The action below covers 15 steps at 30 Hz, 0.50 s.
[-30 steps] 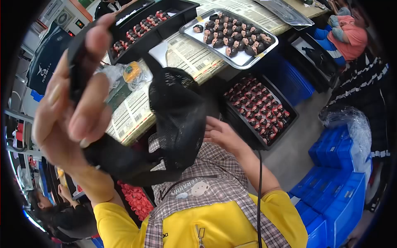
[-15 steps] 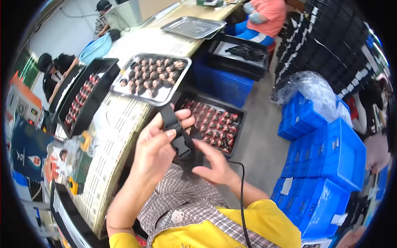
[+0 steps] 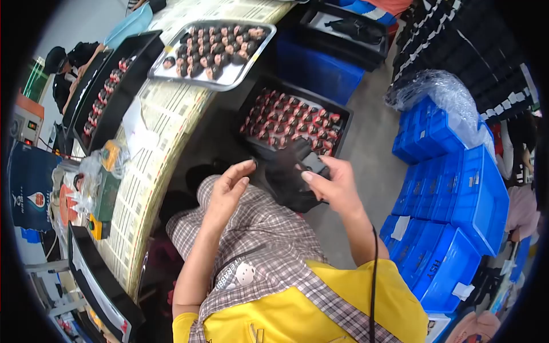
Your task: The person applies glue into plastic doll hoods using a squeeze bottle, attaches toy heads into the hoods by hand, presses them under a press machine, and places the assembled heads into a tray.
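My right hand (image 3: pixel 340 186) grips a black plastic buckle (image 3: pixel 313 163) between thumb and fingers. Dark, motion-blurred webbing (image 3: pixel 286 168) hangs from it, so its outline is hard to follow. To the left, my left hand (image 3: pixel 229 191) is apart from the buckle, its fingers loosely bent and a gap between thumb and forefinger. Just beyond both hands, a black crate (image 3: pixel 345 128) on the floor contains rows of small painted doll-like heads (image 3: pixel 291 117) in dark and red.
On the patterned table (image 3: pixel 177 123) at left stands a metal tray (image 3: pixel 229 87) of small dark-haired heads. A long black bin (image 3: pixel 140 74) with more heads is beside it. Stacked blue crates (image 3: pixel 434 188) with plastic wrap (image 3: pixel 434 91) stand at right. A co-worker (image 3: pixel 71 68) is at far left.
The buckle was between both hands; my left hand has let go and dropped back left. My right hand has moved right and up with the buckle. The view has tilted down.
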Available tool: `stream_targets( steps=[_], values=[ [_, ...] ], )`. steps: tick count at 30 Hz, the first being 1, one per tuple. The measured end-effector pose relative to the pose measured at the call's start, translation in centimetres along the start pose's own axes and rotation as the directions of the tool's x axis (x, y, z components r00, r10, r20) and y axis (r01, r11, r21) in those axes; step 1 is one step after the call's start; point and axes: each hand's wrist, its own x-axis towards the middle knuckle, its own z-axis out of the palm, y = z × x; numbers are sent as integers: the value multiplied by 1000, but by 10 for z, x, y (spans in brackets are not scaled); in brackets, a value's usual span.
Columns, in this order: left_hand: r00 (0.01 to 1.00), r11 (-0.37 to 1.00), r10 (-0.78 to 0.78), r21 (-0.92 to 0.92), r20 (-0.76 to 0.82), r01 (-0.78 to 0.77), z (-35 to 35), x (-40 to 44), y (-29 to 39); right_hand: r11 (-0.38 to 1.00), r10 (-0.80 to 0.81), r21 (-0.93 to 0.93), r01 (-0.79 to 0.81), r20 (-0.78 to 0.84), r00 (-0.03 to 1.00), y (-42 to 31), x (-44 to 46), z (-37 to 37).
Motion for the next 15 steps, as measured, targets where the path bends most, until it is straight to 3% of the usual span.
stream_targets(
  steps=[5, 11, 15],
  values=[
    [993, 993, -111, -48, -27, 110, -4, -13, -75, 1000, 15, -25, -16, -25, 1000, 10, -8, 4],
    [974, 968, -227, -111, -3, 225, -5, -7, -79, 986, -9, 164, 25, -99, 995, -2, -14, 1],
    [945, 922, -322, -209, 60, 327, -5, 1, -90, 986, -46, 153, 60, -97, 994, -20, -19, 4]
  ],
)
